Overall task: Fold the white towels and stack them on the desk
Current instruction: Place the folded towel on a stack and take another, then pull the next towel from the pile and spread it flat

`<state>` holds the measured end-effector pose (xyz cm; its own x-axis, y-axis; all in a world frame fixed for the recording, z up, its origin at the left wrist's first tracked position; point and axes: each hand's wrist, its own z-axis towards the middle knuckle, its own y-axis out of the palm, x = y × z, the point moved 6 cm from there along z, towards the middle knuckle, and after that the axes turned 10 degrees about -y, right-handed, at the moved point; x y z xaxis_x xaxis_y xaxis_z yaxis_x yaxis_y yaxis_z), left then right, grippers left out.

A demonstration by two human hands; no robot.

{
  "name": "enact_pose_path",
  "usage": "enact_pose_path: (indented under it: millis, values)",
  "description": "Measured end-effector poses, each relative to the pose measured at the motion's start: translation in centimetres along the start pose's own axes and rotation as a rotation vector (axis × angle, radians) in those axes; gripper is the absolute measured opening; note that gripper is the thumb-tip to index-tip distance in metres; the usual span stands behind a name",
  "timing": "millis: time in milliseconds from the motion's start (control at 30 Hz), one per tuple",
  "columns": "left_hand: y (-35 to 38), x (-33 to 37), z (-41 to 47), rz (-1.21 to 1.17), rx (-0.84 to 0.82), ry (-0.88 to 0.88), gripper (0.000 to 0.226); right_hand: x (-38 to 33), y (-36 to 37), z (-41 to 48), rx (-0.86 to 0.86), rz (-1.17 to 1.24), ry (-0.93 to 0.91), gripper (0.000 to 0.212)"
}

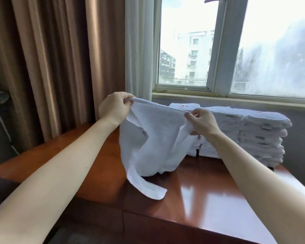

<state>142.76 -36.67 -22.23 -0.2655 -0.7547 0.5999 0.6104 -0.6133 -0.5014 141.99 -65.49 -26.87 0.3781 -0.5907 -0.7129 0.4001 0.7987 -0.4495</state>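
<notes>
Glossy reddish-brown wooden table point(209, 196); white terry towel point(151, 143), unfolded, top edge pinched by left hand point(114, 107) and right hand point(202, 121), lower end trailing on table; tall stack of folded white towels point(257, 136) far right, beneath window point(236, 44).

A towel point(148, 138) hangs mid-scene over the surface point(209, 199). Its top edge is pinched between the left hand point(114, 107) on the left and the right hand point(202, 121) on the right, and its lower end trails onto the surface on the near side. The stack point(253, 134) sits on the surface at far right, behind the right hand and partly behind the towel. The window point(218, 50) lies beyond the stack. Curtains point(51, 59) hang at far left, beside the window.
</notes>
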Motion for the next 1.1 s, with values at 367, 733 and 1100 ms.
enact_pose_path:
  millis: [367, 733, 1100]
  values:
    - [-2.1, 2.9, 5.4, -0.061, 0.128, 0.110, 0.022, -7.7, -4.1, 3.4, 0.367, -0.151, -0.371, 0.020]
    - [2.2, -2.7, 1.0, 0.679, -0.309, -0.094, 0.026, -3.6, 3.2, 0.0, -0.431, -0.353, -0.183, 0.017]
    - [14.5, -5.9, -12.6, 0.424, -0.833, 0.027, 0.039, 7.6, 7.3, -7.9, -0.448, -0.214, 0.185, 0.025]
